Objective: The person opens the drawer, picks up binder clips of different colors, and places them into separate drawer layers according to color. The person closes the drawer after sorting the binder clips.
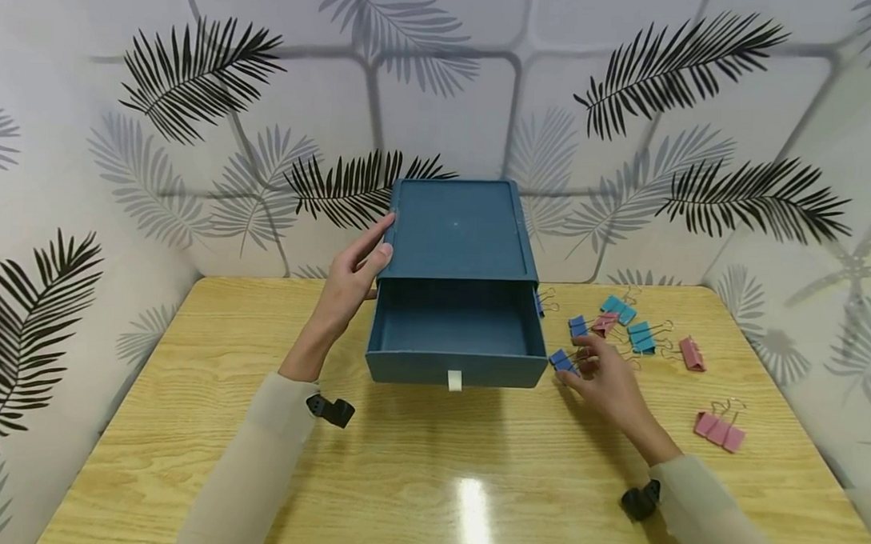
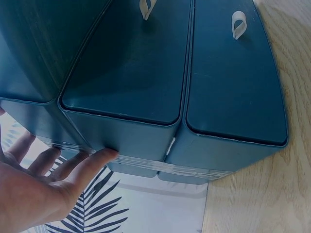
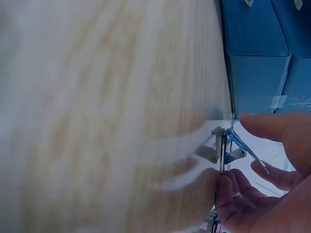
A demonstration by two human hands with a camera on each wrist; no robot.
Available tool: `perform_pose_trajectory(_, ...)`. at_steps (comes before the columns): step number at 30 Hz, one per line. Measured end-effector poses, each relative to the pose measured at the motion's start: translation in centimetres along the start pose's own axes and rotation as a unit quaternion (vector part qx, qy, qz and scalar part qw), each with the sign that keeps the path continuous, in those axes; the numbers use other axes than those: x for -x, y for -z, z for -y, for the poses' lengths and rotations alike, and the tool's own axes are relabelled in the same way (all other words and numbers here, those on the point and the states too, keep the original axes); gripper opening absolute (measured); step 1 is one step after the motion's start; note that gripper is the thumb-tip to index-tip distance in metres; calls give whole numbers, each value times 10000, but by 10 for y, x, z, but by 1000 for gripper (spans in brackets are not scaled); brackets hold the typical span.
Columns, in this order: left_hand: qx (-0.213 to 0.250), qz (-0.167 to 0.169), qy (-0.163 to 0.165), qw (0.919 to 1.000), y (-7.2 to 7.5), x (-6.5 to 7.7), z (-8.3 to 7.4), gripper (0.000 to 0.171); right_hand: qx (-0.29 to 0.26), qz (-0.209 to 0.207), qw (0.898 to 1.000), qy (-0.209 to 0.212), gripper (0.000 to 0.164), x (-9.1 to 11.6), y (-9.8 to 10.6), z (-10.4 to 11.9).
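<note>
A dark blue drawer cabinet (image 1: 460,229) stands on the table, its top drawer (image 1: 457,370) pulled out and showing a bare floor. My left hand (image 1: 349,281) rests along the cabinet's left side. Its fingers (image 2: 92,167) are fairly straight against the wall in the left wrist view. Right of the drawer, my right hand (image 1: 611,386) reaches down around a blue binder clip (image 1: 563,362). In the right wrist view, thumb and fingers (image 3: 228,194) stand apart, with the blue binder clip (image 3: 235,143) in the gap between them.
Several more binder clips lie to the right: another blue clip (image 1: 578,326), teal clips (image 1: 642,338) and pink ones (image 1: 720,430). White loop tabs (image 2: 239,24) serve as drawer pulls on the lower drawers. A leaf-patterned wall covering (image 1: 441,104) rises behind the wooden table (image 1: 371,478).
</note>
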State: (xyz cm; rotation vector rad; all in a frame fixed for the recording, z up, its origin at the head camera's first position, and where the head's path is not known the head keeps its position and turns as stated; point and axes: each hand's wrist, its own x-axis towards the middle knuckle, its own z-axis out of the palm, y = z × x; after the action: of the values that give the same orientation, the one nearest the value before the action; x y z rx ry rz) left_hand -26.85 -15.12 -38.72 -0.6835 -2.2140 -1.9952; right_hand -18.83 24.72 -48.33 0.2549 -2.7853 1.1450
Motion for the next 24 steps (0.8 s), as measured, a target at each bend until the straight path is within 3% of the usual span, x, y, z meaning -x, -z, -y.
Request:
perform_pose_trajectory(13,-103,-35,-23,9999,0,0,-1,50,141,116,9998,40,40,-6,-4,-5)
perform_pose_trajectory(24,-113,-64,78,9999,0,2,-2,50,-13,131,9997,-185,32,-2,2,1)
